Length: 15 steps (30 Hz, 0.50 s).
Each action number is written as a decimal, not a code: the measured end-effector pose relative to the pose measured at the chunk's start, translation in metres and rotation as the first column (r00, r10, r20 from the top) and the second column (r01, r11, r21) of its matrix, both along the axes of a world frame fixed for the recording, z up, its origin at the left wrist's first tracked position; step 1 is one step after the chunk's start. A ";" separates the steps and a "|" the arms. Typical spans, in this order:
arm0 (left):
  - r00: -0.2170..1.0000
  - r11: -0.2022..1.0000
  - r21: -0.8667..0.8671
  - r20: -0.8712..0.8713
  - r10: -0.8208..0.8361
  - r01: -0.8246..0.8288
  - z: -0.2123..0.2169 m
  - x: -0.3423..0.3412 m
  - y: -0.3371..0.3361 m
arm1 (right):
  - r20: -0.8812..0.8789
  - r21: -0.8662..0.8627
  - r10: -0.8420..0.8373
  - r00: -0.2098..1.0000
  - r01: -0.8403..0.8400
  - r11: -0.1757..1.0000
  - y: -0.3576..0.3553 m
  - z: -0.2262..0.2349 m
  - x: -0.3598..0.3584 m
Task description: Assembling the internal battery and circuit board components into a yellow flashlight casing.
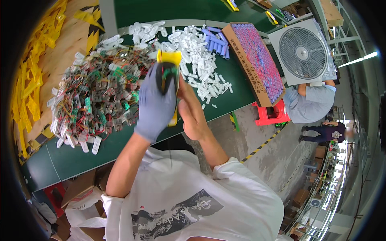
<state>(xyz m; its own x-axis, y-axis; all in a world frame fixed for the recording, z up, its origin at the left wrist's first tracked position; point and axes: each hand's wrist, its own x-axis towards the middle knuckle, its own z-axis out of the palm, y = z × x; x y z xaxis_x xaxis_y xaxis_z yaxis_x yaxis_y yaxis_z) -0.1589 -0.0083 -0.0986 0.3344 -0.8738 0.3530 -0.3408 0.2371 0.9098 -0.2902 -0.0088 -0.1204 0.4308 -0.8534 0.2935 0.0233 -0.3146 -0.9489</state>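
Above the near part of the green bench [74,166], a yellow-and-black device [169,58] is held up; its black side shows something green. My left hand [156,106], in a grey glove, is closed around the device from the left. My bare right hand [193,114] presses against its right side, the fingertips partly hidden behind it. Just left of the hands lies a big heap of small circuit boards with red wires and grey parts [102,92]. Beyond and right of the device are scattered many small white plastic pieces [197,54].
Purple cylindrical cells [217,42] lie beside a cardboard box [251,76] packed with more. A grey box fan [301,52] and a red stool [270,114] are to the right. Yellow strips [30,88] cover a wooden board at left. Two other people [311,104] are farther right.
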 end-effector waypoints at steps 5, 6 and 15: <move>0.935 0.934 -0.035 -0.001 0.355 -0.354 0.038 0.022 -0.206 | 0.115 -0.160 -0.464 0.878 0.477 0.864 -0.012 -0.029 -0.015; 0.918 0.917 0.059 -0.023 0.396 -0.394 0.033 0.036 -0.250 | 0.006 -0.257 -0.515 0.857 0.499 0.827 -0.007 -0.034 -0.019; 0.724 0.753 0.085 0.365 0.586 -0.652 -0.054 0.174 -0.528 | -0.190 -0.442 -0.449 0.873 0.333 0.833 0.014 -0.064 -0.022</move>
